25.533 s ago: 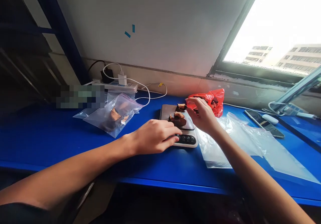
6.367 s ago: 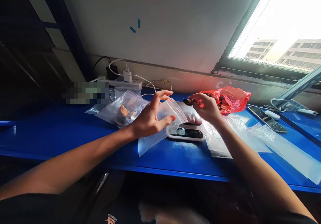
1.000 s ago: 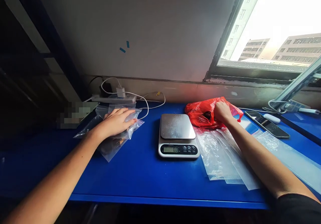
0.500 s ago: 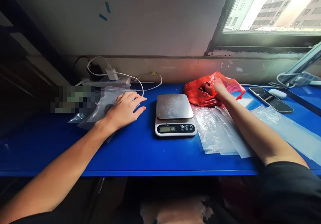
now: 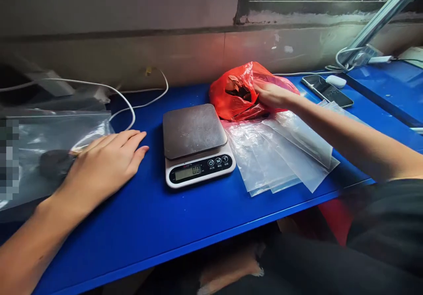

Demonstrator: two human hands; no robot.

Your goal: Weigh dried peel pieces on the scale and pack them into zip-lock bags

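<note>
My left hand [image 5: 102,163] lies on the blue table with its fingers stretched out, holding nothing, beside clear zip bags [image 5: 49,132]. To its right stands a kitchen scale [image 5: 194,136] with a bare metal plate; its display reads 0.0. Behind the scale's right corner sits a crumpled red plastic bag [image 5: 228,86], its mouth showing dark brown pieces [image 5: 239,90] inside. My right hand [image 5: 272,96] grips the bag's right side near the opening, with the fingertips partly hidden by the red film.
Several flat clear bags [image 5: 274,154] fan out under my right forearm. A phone [image 5: 327,90] and a white earbud case [image 5: 335,81] lie at the back right. A white cable [image 5: 128,101] loops behind my left hand, and a metal post [image 5: 380,22] slants up at right.
The view has turned right and tilted down. My right hand has shifted from inside the red bag's mouth to its right side, and the opening now shows the brown pieces. My left hand stays flat.
</note>
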